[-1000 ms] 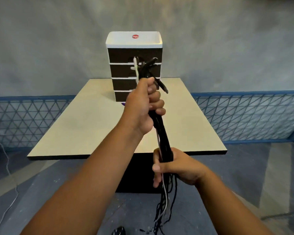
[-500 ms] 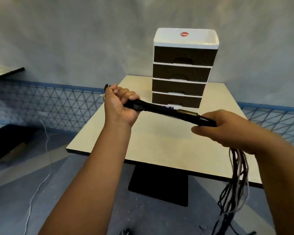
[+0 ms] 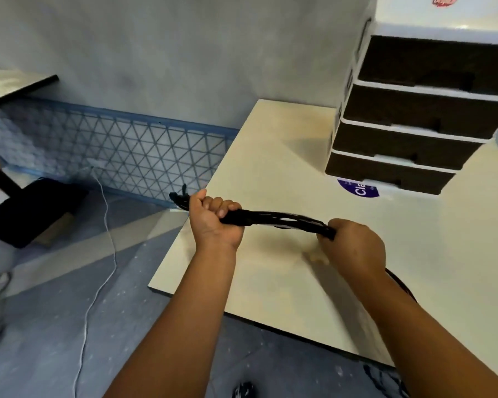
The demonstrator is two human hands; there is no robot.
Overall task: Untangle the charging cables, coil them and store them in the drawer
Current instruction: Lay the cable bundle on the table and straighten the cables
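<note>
A bundle of dark charging cables (image 3: 282, 221) stretches nearly level between my two hands, above the left part of the cream table (image 3: 270, 156). My left hand (image 3: 213, 222) grips the bundle in a fist near its plug ends, which stick out to the left past the table edge. My right hand (image 3: 354, 248) grips the bundle further along. The rest of the cables passes under my right forearm and is mostly hidden. The drawer unit (image 3: 408, 116), white with dark drawer fronts, stands at the table's back right with all drawers shut.
A purple round sticker (image 3: 356, 188) lies on the table in front of the drawer unit. A white cord (image 3: 104, 254) trails over the grey floor on the left. A blue mesh fence (image 3: 112, 150) runs along the wall, with a dark object (image 3: 32, 211) on the floor.
The view has swung left and closer to the table. Both hands have lowered the cable bundle from upright to nearly level over the table's left part. The drawer unit now sits at upper right.
</note>
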